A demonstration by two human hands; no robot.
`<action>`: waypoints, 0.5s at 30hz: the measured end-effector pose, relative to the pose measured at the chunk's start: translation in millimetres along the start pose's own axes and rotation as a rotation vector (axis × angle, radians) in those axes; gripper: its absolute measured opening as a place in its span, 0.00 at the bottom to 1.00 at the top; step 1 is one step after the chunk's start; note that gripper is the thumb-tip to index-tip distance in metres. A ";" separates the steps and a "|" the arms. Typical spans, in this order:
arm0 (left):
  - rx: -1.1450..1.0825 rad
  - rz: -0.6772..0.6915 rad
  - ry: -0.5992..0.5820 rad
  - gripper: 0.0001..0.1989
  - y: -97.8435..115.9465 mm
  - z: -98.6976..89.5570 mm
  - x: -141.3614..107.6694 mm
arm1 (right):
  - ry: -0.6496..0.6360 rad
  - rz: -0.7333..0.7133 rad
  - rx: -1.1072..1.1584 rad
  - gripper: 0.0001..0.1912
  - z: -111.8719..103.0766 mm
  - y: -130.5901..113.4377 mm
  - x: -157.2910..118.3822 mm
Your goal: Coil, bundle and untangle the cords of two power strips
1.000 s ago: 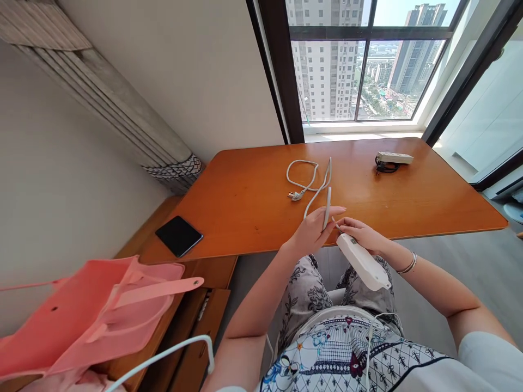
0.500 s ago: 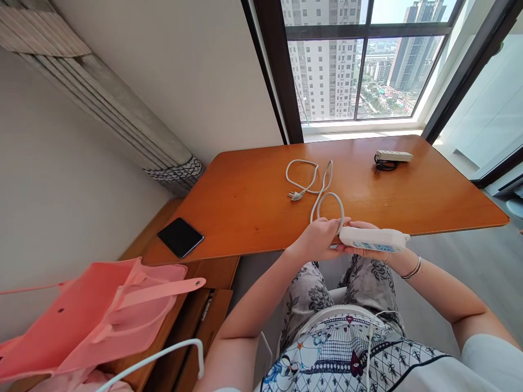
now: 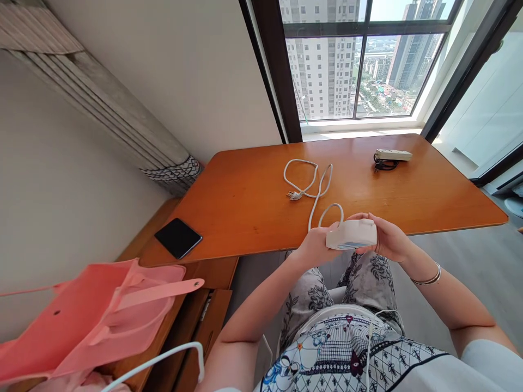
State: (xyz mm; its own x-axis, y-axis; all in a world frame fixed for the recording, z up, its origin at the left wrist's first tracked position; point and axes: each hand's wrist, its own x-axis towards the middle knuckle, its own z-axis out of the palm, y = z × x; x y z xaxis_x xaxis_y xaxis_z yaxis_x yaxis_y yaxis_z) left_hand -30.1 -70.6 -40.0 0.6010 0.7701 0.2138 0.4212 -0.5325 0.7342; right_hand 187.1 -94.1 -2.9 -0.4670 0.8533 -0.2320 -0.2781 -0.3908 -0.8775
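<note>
Between both hands, just past the table's near edge and above my lap, is a white power strip (image 3: 351, 235), turned so it looks short. My left hand (image 3: 319, 246) grips its left end, where the cord comes out. At the other end, my right hand (image 3: 384, 235) has its fingers closed around the strip. From the strip, the white cord (image 3: 314, 209) loops over the tabletop and ends in a plug (image 3: 295, 195). The strip's outlet face is mostly turned out of sight, with a bluish patch along its lower edge.
A second power strip (image 3: 393, 155) with a bundled black cord lies on the far right of the wooden table (image 3: 245, 207). A black tablet or phone (image 3: 178, 238) rests near its left edge. A pink bag (image 3: 98, 310) stands at lower left. Beyond the table is a window (image 3: 327, 76).
The power strip has turned from lying sideways to nearly end-on and shifted left. My right hand has moved from beneath it to its right end.
</note>
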 end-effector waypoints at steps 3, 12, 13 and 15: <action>-0.281 0.026 -0.035 0.09 8.0 2.8 -1.0 | 0.046 -0.122 -0.136 0.23 5.5 -2.4 -1.3; -0.933 -0.066 -0.044 0.31 18.5 -23.2 2.6 | 0.185 -0.294 -0.292 0.20 8.9 21.1 13.5; -0.965 -0.041 -0.019 0.32 20.7 -27.8 2.3 | 0.106 -0.224 -0.301 0.23 11.0 30.6 16.3; -1.018 -0.002 0.063 0.31 27.0 -34.8 0.4 | -0.118 -0.041 -0.281 0.30 18.1 50.3 22.0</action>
State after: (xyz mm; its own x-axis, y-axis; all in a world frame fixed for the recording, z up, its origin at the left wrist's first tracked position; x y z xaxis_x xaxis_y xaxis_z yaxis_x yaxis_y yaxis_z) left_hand -42.1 -72.4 2.3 0.5520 0.8033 0.2239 -0.3732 -0.0021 0.9277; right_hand 147.6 -101.2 -44.5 -0.5592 0.8138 -0.1580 -0.0634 -0.2320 -0.9706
